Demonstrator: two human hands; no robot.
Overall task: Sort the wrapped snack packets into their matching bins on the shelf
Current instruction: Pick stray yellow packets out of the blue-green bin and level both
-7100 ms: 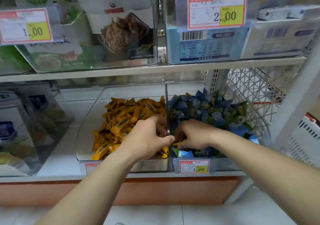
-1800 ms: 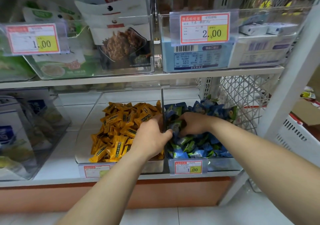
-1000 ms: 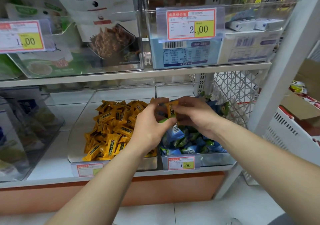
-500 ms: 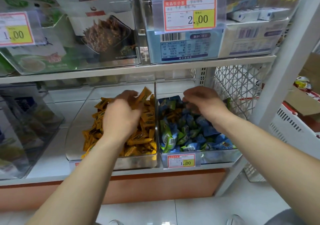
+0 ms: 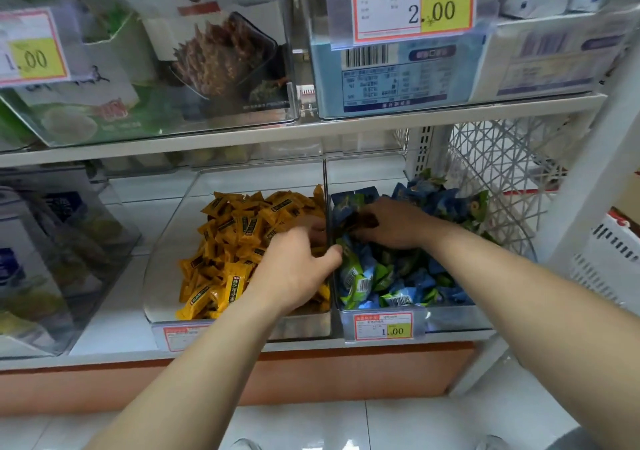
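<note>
Head view: yellow packets (image 5: 242, 228) fill the left clear bin (image 5: 162, 276) and blue and green packets (image 5: 384, 276) fill the right clear bin (image 5: 453, 320), both directly under the hands. The left hand (image 5: 294, 269) curls into the yellow pile beside the divider. The right hand (image 5: 394, 224) curls into the blue pile. Whether either grips anything, I cannot tell.

Two hands at work: left hand (image 5: 298, 271), right hand (image 5: 393, 224). Two clear bins side by side, yellow bin (image 5: 162, 259) and blue bin (image 5: 450, 321). Heaps of yellow packets (image 5: 242, 228) and blue-green packets (image 5: 398, 276), too many to count. Four price tags (image 5: 412, 3) showing.
</note>
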